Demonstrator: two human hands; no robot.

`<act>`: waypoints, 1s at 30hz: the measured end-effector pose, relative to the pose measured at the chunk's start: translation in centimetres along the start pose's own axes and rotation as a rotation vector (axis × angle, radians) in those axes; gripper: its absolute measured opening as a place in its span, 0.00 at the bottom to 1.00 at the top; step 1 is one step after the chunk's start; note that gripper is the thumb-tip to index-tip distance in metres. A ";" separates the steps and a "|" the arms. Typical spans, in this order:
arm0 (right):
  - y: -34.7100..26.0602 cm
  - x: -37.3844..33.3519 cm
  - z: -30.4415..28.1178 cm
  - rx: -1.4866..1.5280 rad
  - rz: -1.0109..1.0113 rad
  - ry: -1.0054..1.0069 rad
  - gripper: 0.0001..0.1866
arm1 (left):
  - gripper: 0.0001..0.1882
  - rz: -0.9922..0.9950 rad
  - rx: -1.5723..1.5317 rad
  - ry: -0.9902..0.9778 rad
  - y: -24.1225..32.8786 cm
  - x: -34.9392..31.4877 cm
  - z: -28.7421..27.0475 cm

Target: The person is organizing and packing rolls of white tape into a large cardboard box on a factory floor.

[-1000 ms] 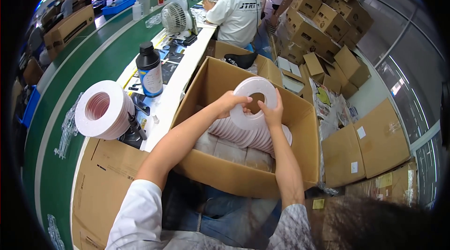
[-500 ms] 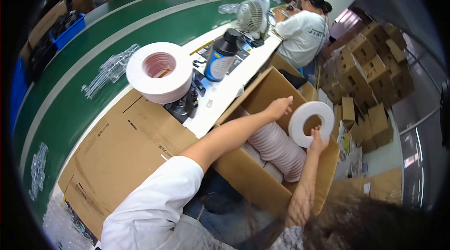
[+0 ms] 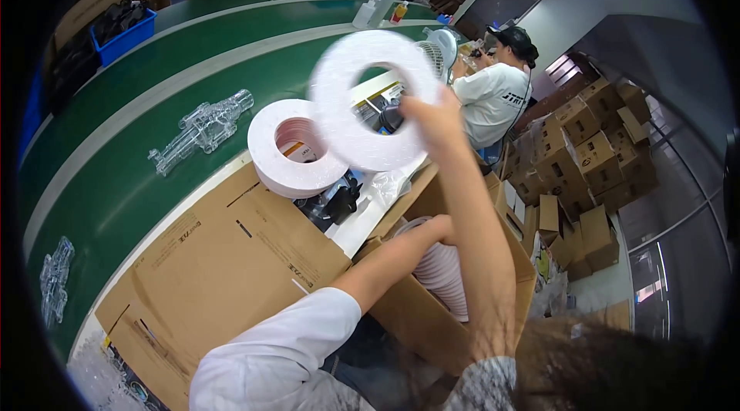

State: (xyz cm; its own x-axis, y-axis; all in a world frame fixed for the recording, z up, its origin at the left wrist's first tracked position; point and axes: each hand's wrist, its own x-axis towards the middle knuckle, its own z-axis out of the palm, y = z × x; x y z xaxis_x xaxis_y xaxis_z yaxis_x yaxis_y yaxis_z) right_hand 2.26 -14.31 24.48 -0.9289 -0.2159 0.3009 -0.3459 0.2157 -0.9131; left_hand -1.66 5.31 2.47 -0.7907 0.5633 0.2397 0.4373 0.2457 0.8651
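Observation:
My right hand [image 3: 435,119] is raised over the worktable, gripping the edge of a flat white ring-shaped tape roll [image 3: 333,106]. Its fingers close round the right side of the ring. Just behind and left of it, a short stack of similar tape rolls [image 3: 270,160] stands on the table edge. My left hand [image 3: 445,230] reaches into an open cardboard box [image 3: 408,317]; its fingers are hidden behind my right forearm. Inside the box lies a long row of white-pink tape rolls [image 3: 441,276], partly covered by my arms.
A flattened cardboard sheet [image 3: 223,272] lies left of the box. Clear plastic toy-gun-shaped parts [image 3: 204,129] rest on the green conveyor [image 3: 116,180]. Black parts [image 3: 333,207] sit beside the roll stack. A co-worker [image 3: 493,95] works farther along; stacked cartons [image 3: 586,141] stand at right.
My right hand has lifted the tape roll out from over the box and carried it up and left, near the stack. My left hand has lowered behind the right forearm. The view has shifted.

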 end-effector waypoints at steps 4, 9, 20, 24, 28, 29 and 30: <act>0.4 1.0 8.7 -0.460 0.041 -0.209 0.35 | 0.25 0.121 0.145 0.067 -5.0 -1.0 0.8; 4.1 1.5 10.9 -0.545 0.204 -0.303 0.44 | 0.21 0.285 0.312 0.122 -11.0 -4.0 4.7; 1.8 -1.0 4.3 0.266 0.320 -0.392 0.37 | 0.14 0.385 -0.203 0.352 -6.2 -6.1 -0.7; 1.9 -6.6 -8.2 1.014 0.228 -0.210 0.33 | 0.10 -0.048 0.555 -0.102 1.4 -5.5 -3.5; 5.6 -11.0 -14.8 1.160 0.154 0.023 0.32 | 0.08 -0.185 0.693 0.000 0.3 -5.8 -5.1; 6.8 -12.3 -16.2 1.178 0.132 0.143 0.32 | 0.08 -0.205 0.754 0.143 -0.2 -5.7 -5.0; 8.6 -13.6 -17.6 1.185 0.125 0.168 0.32 | 0.09 -0.225 0.812 0.288 -0.7 -5.5 -4.7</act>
State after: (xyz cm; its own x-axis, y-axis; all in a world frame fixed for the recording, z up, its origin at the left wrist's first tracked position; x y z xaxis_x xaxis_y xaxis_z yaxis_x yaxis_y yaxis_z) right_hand 9.57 7.24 17.40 -0.9834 -0.1100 0.1442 0.0021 -0.8018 -0.5976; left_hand 0.42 -1.66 2.61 -0.9235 0.2414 0.2980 0.3414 0.8715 0.3520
